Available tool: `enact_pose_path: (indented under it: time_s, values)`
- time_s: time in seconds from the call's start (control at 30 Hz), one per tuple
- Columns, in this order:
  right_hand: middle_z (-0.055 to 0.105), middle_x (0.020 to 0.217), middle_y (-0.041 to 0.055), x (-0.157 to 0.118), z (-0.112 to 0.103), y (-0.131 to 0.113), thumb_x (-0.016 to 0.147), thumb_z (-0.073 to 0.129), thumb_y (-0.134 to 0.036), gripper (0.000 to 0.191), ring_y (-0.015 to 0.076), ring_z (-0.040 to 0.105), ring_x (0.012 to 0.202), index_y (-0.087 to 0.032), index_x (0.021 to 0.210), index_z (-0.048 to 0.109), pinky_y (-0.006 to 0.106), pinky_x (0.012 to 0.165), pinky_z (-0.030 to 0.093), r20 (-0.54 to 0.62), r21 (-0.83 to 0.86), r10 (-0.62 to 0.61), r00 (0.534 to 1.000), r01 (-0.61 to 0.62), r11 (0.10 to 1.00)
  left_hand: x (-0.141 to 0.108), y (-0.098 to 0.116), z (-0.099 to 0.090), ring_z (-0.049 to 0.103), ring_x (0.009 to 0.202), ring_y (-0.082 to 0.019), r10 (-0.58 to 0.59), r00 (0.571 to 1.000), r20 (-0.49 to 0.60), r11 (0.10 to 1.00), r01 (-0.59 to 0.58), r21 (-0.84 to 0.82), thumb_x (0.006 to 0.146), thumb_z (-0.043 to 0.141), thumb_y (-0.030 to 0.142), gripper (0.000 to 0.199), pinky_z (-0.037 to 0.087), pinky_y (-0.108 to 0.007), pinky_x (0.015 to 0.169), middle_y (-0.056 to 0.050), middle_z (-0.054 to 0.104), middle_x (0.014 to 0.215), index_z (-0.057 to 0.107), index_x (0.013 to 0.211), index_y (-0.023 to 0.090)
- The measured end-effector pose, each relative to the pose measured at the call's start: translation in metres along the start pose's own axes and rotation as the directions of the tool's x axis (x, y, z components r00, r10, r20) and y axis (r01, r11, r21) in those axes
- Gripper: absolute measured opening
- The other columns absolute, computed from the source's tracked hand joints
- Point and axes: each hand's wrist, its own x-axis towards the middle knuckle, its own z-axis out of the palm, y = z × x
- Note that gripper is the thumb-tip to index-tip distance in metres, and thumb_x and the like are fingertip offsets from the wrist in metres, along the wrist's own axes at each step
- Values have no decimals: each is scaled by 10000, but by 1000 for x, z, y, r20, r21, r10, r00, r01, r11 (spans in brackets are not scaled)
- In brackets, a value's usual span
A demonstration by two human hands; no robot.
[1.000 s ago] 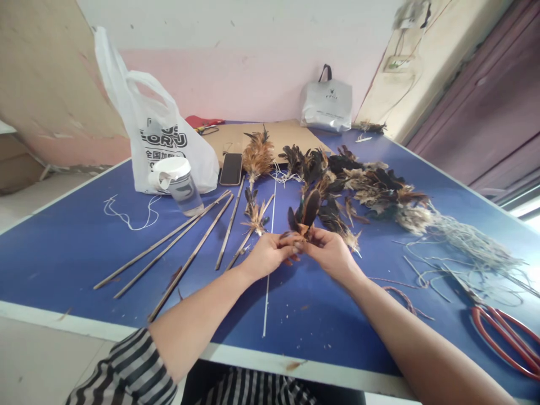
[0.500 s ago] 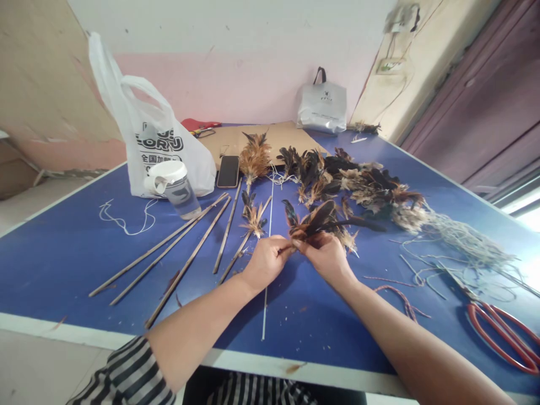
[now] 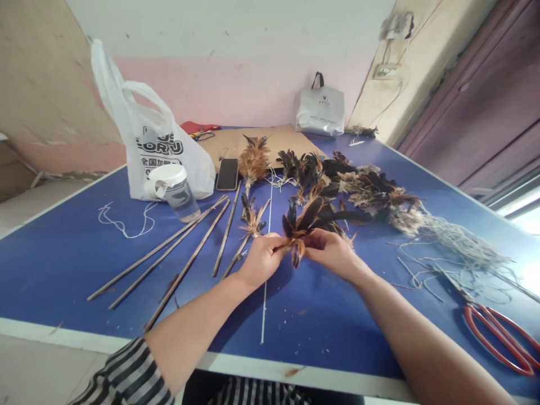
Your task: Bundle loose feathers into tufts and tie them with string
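Observation:
Between my hands is a bunch of dark and brown feathers, just above the near middle of the table. My left hand is closed, pinching the bunch at its base from the left. From the right, my right hand has its fingers bent against the feathers, thumb and fingertips pressed together on them; the exact hold is partly hidden. One brown feather tuft hangs down in the gap between the hands. Behind my left hand lies a small feather bunch by a thin stick.
Several sticks lie on the left near a lidded water jug and a white plastic bag. Beyond are a phone and a brown feather duster. Rightward sit a feather pile, tangled string and red-handled scissors.
My right hand has shifted slightly right, leaving a gap from my left hand. A feather tuft now droops between them. My right forearm now covers most of the reddish cord.

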Motion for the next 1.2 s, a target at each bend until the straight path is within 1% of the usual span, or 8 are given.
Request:
enact_pose_path:
  time_s: [0.07, 0.17, 0.37, 0.53, 0.7, 0.87, 1.1, 1.2]
  values:
    - [679, 733, 20, 4, -17, 4, 646, 675, -316, 250, 138, 596, 638, -156, 839, 669, 247, 581, 469, 36, -13, 5, 999, -5, 1000, 0, 3, 0, 515, 658, -129, -1, 1000, -12, 1000, 1, -15, 821, 517, 277, 225, 368, -213, 635, -31, 583, 662, 688, 707, 185]
    - [673, 699, 22, 10, -44, 11, 656, 672, -376, 308, 119, 565, 547, -160, 876, 686, 232, 493, 429, -140, -42, 64, 988, -71, 997, 0, 3, 1, 511, 626, -117, -34, 999, -1, 998, 34, -53, 805, 537, 290, 242, 376, -209, 621, -21, 573, 628, 673, 639, 178]
    - [653, 649, 30, 2, -91, 6, 642, 681, -391, 297, 131, 565, 573, -152, 819, 694, 262, 559, 444, -417, -134, -18, 909, -42, 990, 1, -10, 8, 525, 537, -105, -232, 969, 88, 922, 248, -298, 723, 621, 316, 164, 426, -219, 545, -4, 581, 601, 670, 668, 170]
    - [683, 693, 29, -30, -119, -2, 666, 648, -389, 220, 160, 595, 624, -199, 760, 707, 287, 614, 454, -281, -398, 44, 959, -158, 904, 4, -9, 9, 511, 496, -89, -322, 938, 130, 854, 347, -388, 672, 672, 368, 216, 430, -214, 483, -10, 606, 613, 683, 685, 152]
    - [690, 703, 12, -73, -141, 26, 662, 625, -301, 105, 181, 612, 635, -241, 688, 707, 301, 619, 449, -125, -715, 143, 982, -190, 673, 1, 4, 8, 529, 546, -75, -408, 883, 231, 726, 467, -504, 645, 713, 340, 244, 435, -195, 505, -36, 635, 683, 690, 761, 126]
    - [679, 761, 33, -100, -147, 56, 664, 583, -259, 148, 193, 603, 658, -242, 738, 709, 297, 588, 421, -184, -857, 135, 974, -226, 463, -1, 9, 8, 556, 625, -82, -462, 839, 288, 630, 539, -559, 614, 742, 323, 253, 428, -181, 529, -48, 643, 755, 697, 769, 128]
    - [647, 809, 61, -98, -130, 62, 728, 482, -239, 190, 198, 587, 689, -208, 720, 669, 286, 562, 366, -173, -921, 187, 967, -227, 318, 0, 6, 7, 532, 620, -76, -473, 827, 304, 605, 556, -570, 578, 768, 329, 283, 400, -179, 516, -47, 625, 740, 698, 749, 114]
    - [642, 723, 58, -91, -126, 58, 710, 482, -221, 171, 193, 571, 636, -192, 633, 633, 287, 548, 357, -218, -896, 176, 960, -268, 353, 1, 6, 7, 518, 596, -65, -469, 826, 313, 599, 558, -575, 582, 764, 332, 294, 391, -181, 512, -39, 614, 718, 697, 762, 110]
